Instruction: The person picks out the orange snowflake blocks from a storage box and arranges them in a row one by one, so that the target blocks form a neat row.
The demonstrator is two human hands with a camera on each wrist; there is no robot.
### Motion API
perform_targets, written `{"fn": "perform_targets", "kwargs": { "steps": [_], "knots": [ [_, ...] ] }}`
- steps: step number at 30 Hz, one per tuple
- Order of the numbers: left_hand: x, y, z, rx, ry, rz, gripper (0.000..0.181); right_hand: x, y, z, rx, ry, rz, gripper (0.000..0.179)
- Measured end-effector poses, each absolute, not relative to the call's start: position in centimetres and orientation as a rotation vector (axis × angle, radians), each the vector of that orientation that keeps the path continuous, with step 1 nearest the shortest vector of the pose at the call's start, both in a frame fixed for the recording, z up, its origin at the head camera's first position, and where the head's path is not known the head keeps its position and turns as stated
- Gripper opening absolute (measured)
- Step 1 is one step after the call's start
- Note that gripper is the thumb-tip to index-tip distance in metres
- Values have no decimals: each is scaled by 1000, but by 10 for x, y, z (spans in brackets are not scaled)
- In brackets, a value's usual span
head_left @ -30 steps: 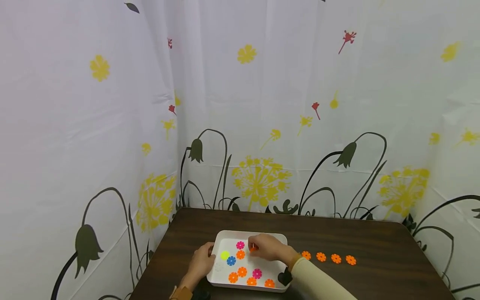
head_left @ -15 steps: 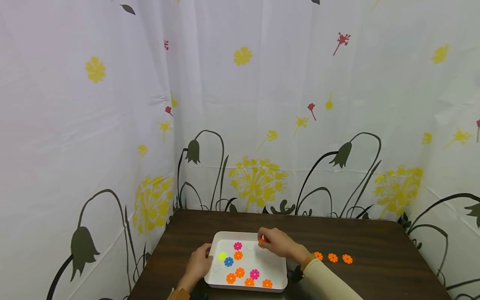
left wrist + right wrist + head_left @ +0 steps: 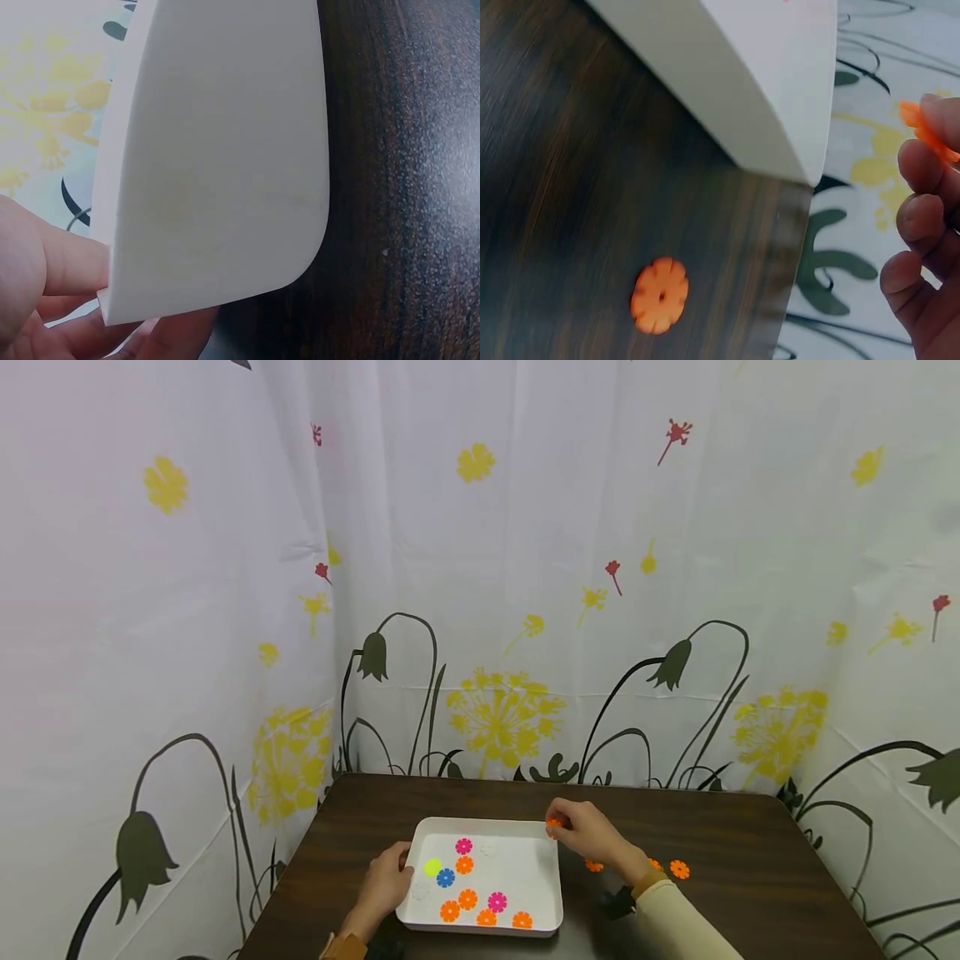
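Note:
My left hand (image 3: 386, 881) grips the left side of a white tray (image 3: 553, 893); in the left wrist view the thumb and fingers (image 3: 75, 262) hold its rim at a corner. Between thumb and fingertips, my right hand (image 3: 588, 831) pinches an orange flower-shaped disc (image 3: 922, 129), raised just past the tray's right edge. Inside the tray lie several orange discs (image 3: 467, 899), pink discs (image 3: 497, 902), a blue disc (image 3: 446, 877), a yellow disc (image 3: 432, 867) and some faint white ones (image 3: 488, 849).
To the tray's right, orange discs (image 3: 679, 869) lie in a row on the dark wooden table (image 3: 735, 827), partly hidden by the right arm. One orange disc (image 3: 660, 295) shows near the tray in the right wrist view. A flower-print curtain (image 3: 570, 527) hangs behind the table.
My right hand has lifted the orange disc out of the tray and carried it right, past the tray's edge. The left hand keeps its hold on the tray.

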State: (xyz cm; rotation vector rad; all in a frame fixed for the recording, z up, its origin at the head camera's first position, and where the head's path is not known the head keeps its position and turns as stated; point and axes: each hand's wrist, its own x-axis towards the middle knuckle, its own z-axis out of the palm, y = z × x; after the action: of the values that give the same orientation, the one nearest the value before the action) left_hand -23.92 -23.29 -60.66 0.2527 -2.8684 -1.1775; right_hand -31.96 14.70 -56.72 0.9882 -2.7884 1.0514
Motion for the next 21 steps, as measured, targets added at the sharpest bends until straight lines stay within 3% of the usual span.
{"fn": "perform_targets", "kwargs": {
  "steps": [21],
  "knots": [
    [-240,-236,-606,240,-2880,-1174,42,-307,226,-562,732,-2747,1093,11]
  ]
}}
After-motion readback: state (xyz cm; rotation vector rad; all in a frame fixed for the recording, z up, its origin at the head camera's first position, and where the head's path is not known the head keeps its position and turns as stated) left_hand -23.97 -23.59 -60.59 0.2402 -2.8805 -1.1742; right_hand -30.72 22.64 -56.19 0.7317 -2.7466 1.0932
